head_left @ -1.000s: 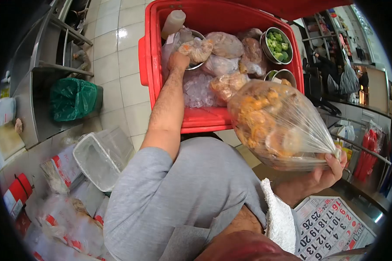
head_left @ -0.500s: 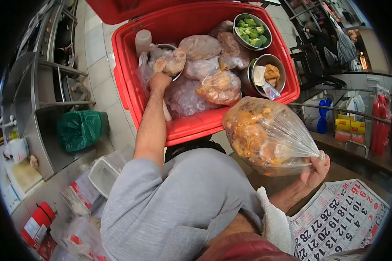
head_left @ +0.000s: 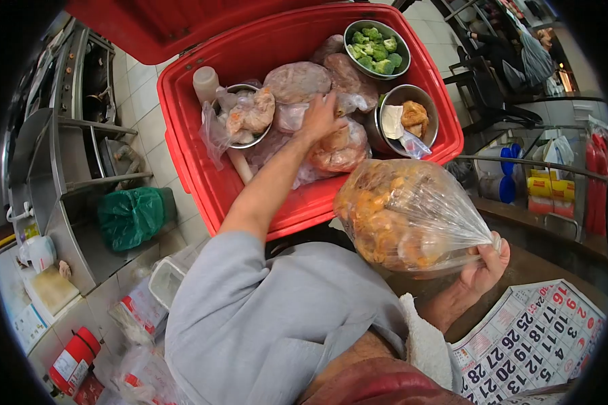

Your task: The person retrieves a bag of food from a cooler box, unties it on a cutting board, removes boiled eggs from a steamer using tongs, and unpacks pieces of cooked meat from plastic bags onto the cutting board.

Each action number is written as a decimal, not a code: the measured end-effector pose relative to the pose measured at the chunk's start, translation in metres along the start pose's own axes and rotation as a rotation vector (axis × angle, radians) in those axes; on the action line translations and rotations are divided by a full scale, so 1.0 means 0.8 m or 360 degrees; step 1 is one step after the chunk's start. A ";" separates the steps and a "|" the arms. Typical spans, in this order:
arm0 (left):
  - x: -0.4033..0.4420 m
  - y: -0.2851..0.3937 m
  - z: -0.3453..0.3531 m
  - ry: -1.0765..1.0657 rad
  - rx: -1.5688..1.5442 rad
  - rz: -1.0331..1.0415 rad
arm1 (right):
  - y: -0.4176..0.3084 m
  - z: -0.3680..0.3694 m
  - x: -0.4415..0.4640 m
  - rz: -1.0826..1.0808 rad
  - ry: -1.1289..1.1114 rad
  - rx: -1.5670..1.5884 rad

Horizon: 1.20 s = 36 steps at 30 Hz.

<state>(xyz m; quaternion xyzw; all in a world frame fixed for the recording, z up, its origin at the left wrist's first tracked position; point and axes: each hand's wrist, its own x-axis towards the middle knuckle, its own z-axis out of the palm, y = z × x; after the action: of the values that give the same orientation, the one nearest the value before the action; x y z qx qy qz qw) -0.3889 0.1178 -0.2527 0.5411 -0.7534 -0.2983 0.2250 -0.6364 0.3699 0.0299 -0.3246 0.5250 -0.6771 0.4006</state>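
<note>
Left hand [head_left: 322, 120], freed from the small bag [head_left: 251, 113] at eleven o'clock, splays at twelve; right hand [head_left: 488, 263] clutches the big bag [head_left: 405, 219] at four.

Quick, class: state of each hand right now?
Left hand: open, over bagged food in the red cooler; contact unclear.
Right hand: closed, holding the large clear bag by its gathered neck.

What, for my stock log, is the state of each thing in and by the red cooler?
Red plastic cooler: open, lid raised.
Large clear plastic bag of orange-brown food: neck gathered closed.
Bare right hand: grip closed on that neck.
Bare left hand: over smaller clear food bags; grip unclear.
Round steel bowl of green broccoli: uncovered.
Round steel pot of browned food: uncovered.
White plastic bottle: cap unclear.
</note>
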 end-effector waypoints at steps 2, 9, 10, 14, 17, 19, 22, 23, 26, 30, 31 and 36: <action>0.027 0.012 0.024 0.0061 0.0002 -0.0125 | 0.002 -0.003 -0.001 -0.0014 -0.0023 0.0009; 0.062 -0.043 0.019 0.0094 -0.0901 -0.0514 | 0.006 -0.012 -0.008 0.0012 -0.0030 0.0029; 0.060 -0.058 0.006 -0.0048 -0.1695 -0.0810 | 0.008 -0.012 -0.009 0.0019 -0.0022 0.0042; 0.025 -0.093 -0.034 -0.0152 -0.2348 -0.0837 | 0.013 -0.018 -0.002 0.0025 -0.0059 0.0075; 0.014 -0.108 -0.047 -0.0157 -0.2556 -0.0802 | 0.013 -0.012 -0.001 0.0035 -0.0087 0.0067; 0.016 -0.117 -0.052 -0.0172 -0.2525 -0.0766 | 0.014 -0.009 0.001 0.0024 -0.0097 0.0060; 0.014 -0.112 -0.067 -0.0057 -0.2551 -0.0834 | 0.014 -0.013 -0.003 0.0043 -0.0091 0.0066; 0.014 -0.113 -0.073 -0.0044 -0.2548 -0.0836 | 0.014 -0.013 -0.004 0.0056 -0.0048 0.0038; 0.011 -0.123 -0.103 0.0011 -0.2316 -0.0711 | 0.015 -0.015 -0.004 0.0067 -0.0040 0.0013; -0.004 -0.128 -0.181 0.0491 -0.0983 -0.0377 | 0.014 -0.010 -0.004 0.0056 0.0037 -0.0060; -0.014 -0.128 -0.199 0.0483 -0.0659 -0.0380 | 0.014 -0.008 -0.003 0.0044 0.0047 -0.0061; -0.051 -0.068 -0.215 0.0411 0.0631 -0.0434 | 0.013 -0.005 0.002 0.0102 -0.0010 -0.0029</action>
<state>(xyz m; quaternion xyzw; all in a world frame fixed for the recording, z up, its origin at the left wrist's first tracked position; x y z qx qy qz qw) -0.2256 0.1081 -0.1670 0.7046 -0.6823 -0.1009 0.1666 -0.6384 0.3691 0.0187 -0.3135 0.5400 -0.6581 0.4208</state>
